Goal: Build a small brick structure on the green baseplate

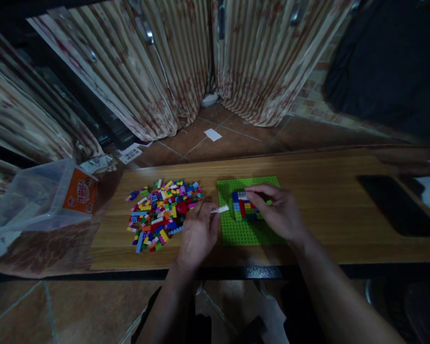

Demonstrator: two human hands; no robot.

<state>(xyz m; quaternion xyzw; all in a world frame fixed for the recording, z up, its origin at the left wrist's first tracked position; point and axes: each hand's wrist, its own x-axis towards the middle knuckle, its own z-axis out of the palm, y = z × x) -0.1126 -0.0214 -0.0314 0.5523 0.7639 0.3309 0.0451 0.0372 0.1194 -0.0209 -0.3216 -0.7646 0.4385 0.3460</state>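
A green baseplate (pixel 236 231) lies on the wooden table (pixel 326 205), and a small build of red, blue, yellow and white bricks (pixel 244 206) stands on it. My right hand (pixel 281 212) rests on the plate with its fingers curled over the build's top and right side. My left hand (pixel 198 231) sits at the plate's left edge, pinching a long white brick (pixel 220 209) that points toward the build. A heap of loose coloured bricks (pixel 161 212) is spread just left of my left hand.
A clear plastic box with an orange label (pixel 53 198) sits off the table's left end. A black tablet-like slab (pixel 397 205) lies on the right of the table. Striped curtains (pixel 172 67) hang behind, over a tiled floor with a paper scrap (pixel 212 134).
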